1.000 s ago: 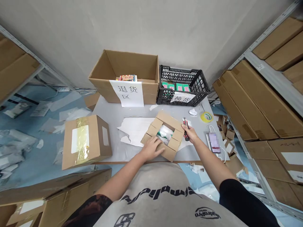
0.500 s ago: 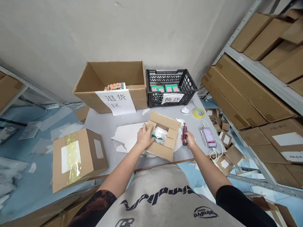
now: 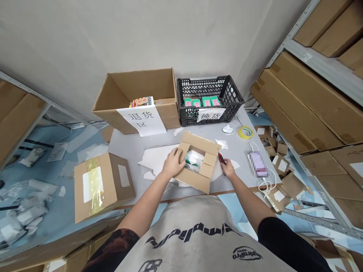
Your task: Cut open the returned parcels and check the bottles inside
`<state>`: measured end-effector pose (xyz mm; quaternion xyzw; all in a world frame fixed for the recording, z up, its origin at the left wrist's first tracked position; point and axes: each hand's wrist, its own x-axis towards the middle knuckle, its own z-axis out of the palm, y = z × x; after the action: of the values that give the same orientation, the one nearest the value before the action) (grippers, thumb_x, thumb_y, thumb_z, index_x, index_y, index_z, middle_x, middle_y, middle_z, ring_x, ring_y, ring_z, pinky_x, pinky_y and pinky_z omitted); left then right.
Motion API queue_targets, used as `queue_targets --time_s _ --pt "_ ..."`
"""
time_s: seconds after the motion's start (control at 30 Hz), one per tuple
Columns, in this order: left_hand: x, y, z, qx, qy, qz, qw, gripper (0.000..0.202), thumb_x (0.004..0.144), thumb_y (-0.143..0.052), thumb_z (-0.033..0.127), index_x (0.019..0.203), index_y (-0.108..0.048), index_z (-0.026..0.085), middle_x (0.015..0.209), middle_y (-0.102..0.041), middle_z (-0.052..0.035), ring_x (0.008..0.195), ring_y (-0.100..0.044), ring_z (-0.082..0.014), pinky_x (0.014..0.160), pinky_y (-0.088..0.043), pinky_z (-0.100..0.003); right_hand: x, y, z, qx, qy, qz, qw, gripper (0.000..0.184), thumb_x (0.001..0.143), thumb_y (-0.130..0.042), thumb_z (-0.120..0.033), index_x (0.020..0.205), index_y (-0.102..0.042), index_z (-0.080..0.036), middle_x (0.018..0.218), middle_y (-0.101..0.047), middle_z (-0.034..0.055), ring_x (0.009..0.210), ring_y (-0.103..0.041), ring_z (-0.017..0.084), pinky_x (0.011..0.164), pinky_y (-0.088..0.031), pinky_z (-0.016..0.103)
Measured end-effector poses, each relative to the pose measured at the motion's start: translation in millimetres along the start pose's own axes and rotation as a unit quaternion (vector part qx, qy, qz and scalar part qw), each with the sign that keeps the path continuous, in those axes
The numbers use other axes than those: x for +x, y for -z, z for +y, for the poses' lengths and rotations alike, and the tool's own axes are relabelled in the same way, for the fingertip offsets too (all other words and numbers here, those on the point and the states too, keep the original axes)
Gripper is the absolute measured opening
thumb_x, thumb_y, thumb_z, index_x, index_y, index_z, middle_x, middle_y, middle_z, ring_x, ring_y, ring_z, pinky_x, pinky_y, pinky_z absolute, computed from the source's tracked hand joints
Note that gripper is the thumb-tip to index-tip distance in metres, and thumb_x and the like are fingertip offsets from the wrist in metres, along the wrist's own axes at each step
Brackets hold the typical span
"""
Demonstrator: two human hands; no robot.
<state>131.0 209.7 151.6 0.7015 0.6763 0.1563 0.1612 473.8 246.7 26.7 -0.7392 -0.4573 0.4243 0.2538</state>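
A small cardboard box (image 3: 195, 178) sits turned at an angle in front of me, its flaps partly folded over a central opening. Inside show clear plastic and a green-and-white item (image 3: 193, 158), mostly hidden by the flaps. My left hand (image 3: 172, 163) grips the left side of this box, fingers curled over the flap. In my right hand (image 3: 227, 168) is a red-and-black box cutter (image 3: 221, 158), held just off the box's right edge with its tip pointing away from me.
Behind are a large carton (image 3: 136, 90) with a paper sign and a black crate (image 3: 211, 90) holding green-and-pink packs. Yellow tape (image 3: 245, 132) and a phone with cable (image 3: 257, 163) lie right. A taped carton (image 3: 104, 185) stands left. White paper (image 3: 153, 158) lies under the box.
The box cutter has turned, its tip now leaning left toward the box's right edge. My left hand keeps its hold on the box. The whole view has shifted slightly.
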Motion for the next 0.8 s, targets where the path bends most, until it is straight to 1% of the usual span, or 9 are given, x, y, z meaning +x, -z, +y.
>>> queue_targets --time_s 0.1,0.2,0.33,0.4,0.5,0.57,0.67,0.73,0.8 --pt "-3 0.4 -1 0.013 -0.016 -0.013 1.0 0.051 0.082 -0.06 0.037 0.13 -0.052 0.024 0.148 -0.041 -0.0109 0.127 -0.05 -0.0322 0.1 -0.048 -0.045 7 6 6 -0.058 0.002 0.043 0.997 0.037 0.075 -0.053 -0.035 0.108 -0.056 -0.019 0.091 -0.066 0.0071 0.09 -0.063 0.025 0.084 -0.049 0.039" --pt "-3 7.3 -5 -0.029 -0.017 0.003 0.999 0.049 0.089 -0.048 0.029 0.138 -0.045 0.024 0.144 -0.048 -0.0091 0.126 -0.053 -0.0268 0.103 -0.046 -0.041 12 9 11 -0.098 0.015 0.055 0.994 0.039 0.076 -0.049 -0.034 0.11 -0.061 -0.018 0.104 -0.065 0.0118 0.105 -0.059 0.028 0.093 -0.045 0.041" --pt "1 21.7 -18 -0.052 0.092 0.035 0.994 0.053 0.096 -0.032 0.022 0.149 -0.032 0.027 0.119 -0.067 -0.0062 0.101 -0.066 -0.024 0.086 -0.052 -0.038 17 10 16 -0.131 0.03 0.049 0.99 0.044 0.077 -0.044 -0.03 0.112 -0.064 -0.012 0.113 -0.061 0.0182 0.112 -0.057 0.031 0.096 -0.044 0.04" --pt "3 24.9 -25 -0.002 0.122 0.071 0.99 0.052 0.094 -0.035 0.02 0.145 -0.038 0.026 0.121 -0.066 -0.0082 0.104 -0.065 -0.0265 0.087 -0.051 -0.041 18 11 17 -0.141 0.04 0.042 0.988 0.047 0.077 -0.043 -0.027 0.116 -0.063 -0.009 0.114 -0.061 0.0192 0.116 -0.055 0.031 0.1 -0.041 0.04" --pt "7 21.2 -34 0.098 0.065 0.107 0.987 0.04 0.091 -0.043 0.019 0.127 -0.059 0.024 0.139 -0.053 -0.0116 0.127 -0.049 -0.0317 0.104 -0.04 -0.048 18 11 16 -0.148 0.057 0.031 0.987 0.052 0.076 -0.044 -0.023 0.123 -0.06 -0.009 0.115 -0.06 0.0179 0.119 -0.053 0.031 0.104 -0.038 0.039" --pt "8 15.2 -36 0.115 0.02 0.086 0.989 0.035 0.093 -0.042 0.022 0.122 -0.063 0.02 0.14 -0.052 -0.0137 0.131 -0.044 -0.0316 0.109 -0.036 -0.048 17 12 15 -0.149 0.064 0.025 0.986 0.055 0.075 -0.044 -0.021 0.127 -0.058 -0.009 0.115 -0.061 0.0169 0.117 -0.054 0.03 0.104 -0.038 0.038" --pt "7 4.5 -38 0.073 0.011 0.019 0.997 0.043 0.096 -0.041 0.034 0.132 -0.055 0.015 0.135 -0.056 -0.0161 0.127 -0.049 -0.0302 0.109 -0.037 -0.045 14 13 13 -0.144 0.069 0.021 0.987 0.058 0.073 -0.046 -0.02 0.129 -0.056 -0.01 0.118 -0.061 0.0159 0.116 -0.054 0.028 0.104 -0.038 0.037" --pt "6 -3.3 -39 0.038 0.022 -0.007 0.999 0.051 0.095 -0.044 0.039 0.14 -0.048 0.016 0.139 -0.053 -0.0156 0.128 -0.049 -0.031 0.11 -0.037 -0.045 12 15 9 -0.139 0.065 0.028 0.988 0.059 0.072 -0.048 -0.021 0.129 -0.055 -0.011 0.118 -0.062 0.0157 0.117 -0.053 0.029 0.105 -0.037 0.038" --pt "3 -11.6 -40 0.007 0.025 -0.011 1.0 0.053 0.094 -0.045 0.033 0.145 -0.043 0.022 0.142 -0.05 -0.0136 0.131 -0.047 -0.0311 0.111 -0.037 -0.046 8 20 4 -0.132 0.056 0.051 0.988 0.058 0.072 -0.051 -0.023 0.129 -0.054 -0.01 0.119 -0.061 0.0176 0.121 -0.05 0.031 0.108 -0.032 0.043"
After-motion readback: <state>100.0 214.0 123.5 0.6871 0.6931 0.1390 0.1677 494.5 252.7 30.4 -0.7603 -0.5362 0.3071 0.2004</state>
